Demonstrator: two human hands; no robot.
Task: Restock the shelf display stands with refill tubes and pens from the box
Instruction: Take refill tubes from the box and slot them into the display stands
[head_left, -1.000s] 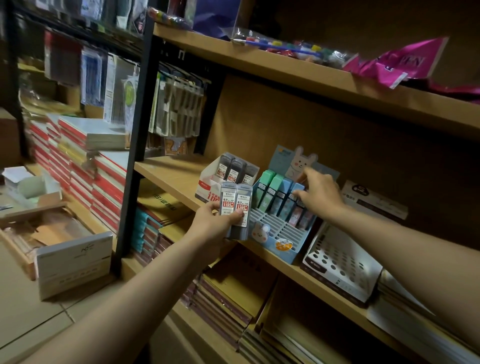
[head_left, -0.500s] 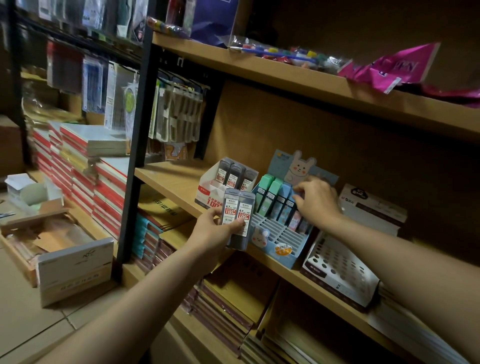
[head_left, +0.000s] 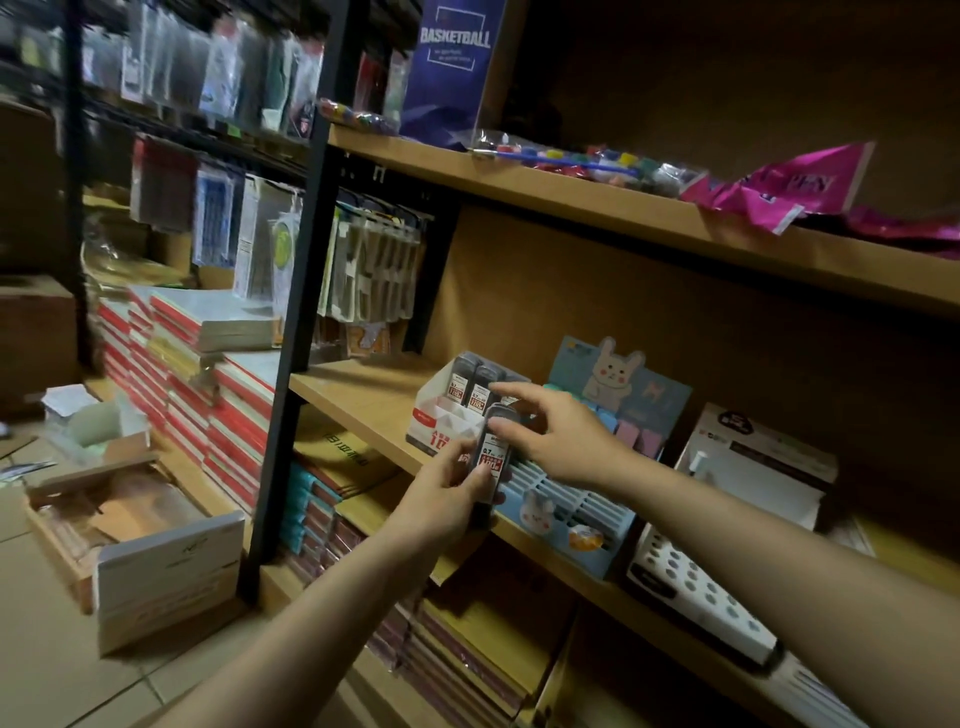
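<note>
Refill tubes (head_left: 491, 457) sit gripped in our left hand (head_left: 447, 499) while our right hand (head_left: 558, 441) pinches their top end, all just in front of the shelf's (head_left: 363, 395) front edge, between the white refill stand (head_left: 449, 421) and blue bunny stand (head_left: 576, 514), white holed stand (head_left: 696, 587) further right.

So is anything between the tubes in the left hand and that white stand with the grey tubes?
Only the right hand, which pinches the top of the held refill tubes in front of the white stand. The left hand grips them lower down; otherwise nothing visible blocks.
</note>
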